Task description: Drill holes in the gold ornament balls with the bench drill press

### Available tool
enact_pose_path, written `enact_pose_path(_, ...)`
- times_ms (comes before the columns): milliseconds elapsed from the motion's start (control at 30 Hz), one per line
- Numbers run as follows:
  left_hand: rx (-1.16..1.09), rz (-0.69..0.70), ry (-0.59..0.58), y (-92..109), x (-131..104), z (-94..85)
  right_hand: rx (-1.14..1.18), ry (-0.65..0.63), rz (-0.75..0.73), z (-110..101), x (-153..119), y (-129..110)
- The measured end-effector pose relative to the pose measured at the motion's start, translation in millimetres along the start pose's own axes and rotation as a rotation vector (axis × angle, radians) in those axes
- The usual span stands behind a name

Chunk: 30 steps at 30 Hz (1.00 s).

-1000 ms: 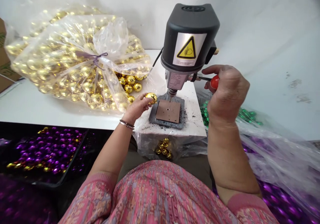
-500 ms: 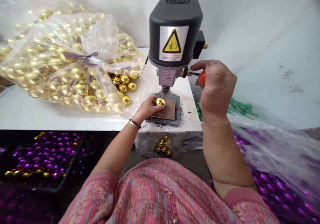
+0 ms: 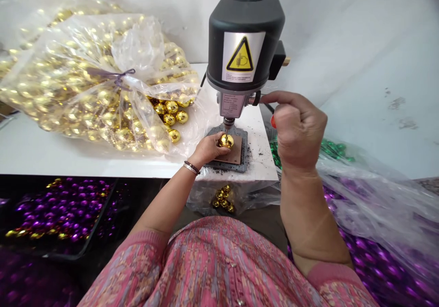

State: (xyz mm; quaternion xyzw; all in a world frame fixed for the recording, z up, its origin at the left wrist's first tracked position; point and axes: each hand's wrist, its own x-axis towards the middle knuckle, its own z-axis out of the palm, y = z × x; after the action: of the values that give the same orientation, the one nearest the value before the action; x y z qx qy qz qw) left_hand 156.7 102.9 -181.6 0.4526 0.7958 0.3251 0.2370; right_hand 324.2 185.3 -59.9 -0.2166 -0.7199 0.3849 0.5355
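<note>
Gold ball (image 3: 227, 141) on brown block (image 3: 234, 155), under drill (image 3: 245, 19); L hand (image 3: 209, 149) pinches it from left, prob. to stop it rolling. R hand (image 3: 299, 131) curled round red knob (image 3: 273, 121), right of drill, prob. for control. Bag (image 3: 137, 44) w/ more balls (image 3: 171, 107) left on bench (image 3: 68, 156), w/in reach.

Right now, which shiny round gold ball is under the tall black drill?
The shiny round gold ball in the bare left hand, beneath the black drill press. The other gold balls in view lie away from the drill press, unheld.
</note>
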Motion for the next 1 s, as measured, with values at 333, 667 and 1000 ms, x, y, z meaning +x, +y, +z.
enact_pose_path(333,-0.053,0.003,0.004,1,-2,1.7,-0.491,0.138,-0.467,3,-25,34)
enact_pose_path(667,-0.07,-0.008,-0.008,-1,-1,1.8,-0.505,0.159,-0.602,7,-31,56)
enact_pose_path(1000,-0.059,0.038,0.019,-7,-1,4.1,-0.384,0.131,-0.603,9,-38,73)
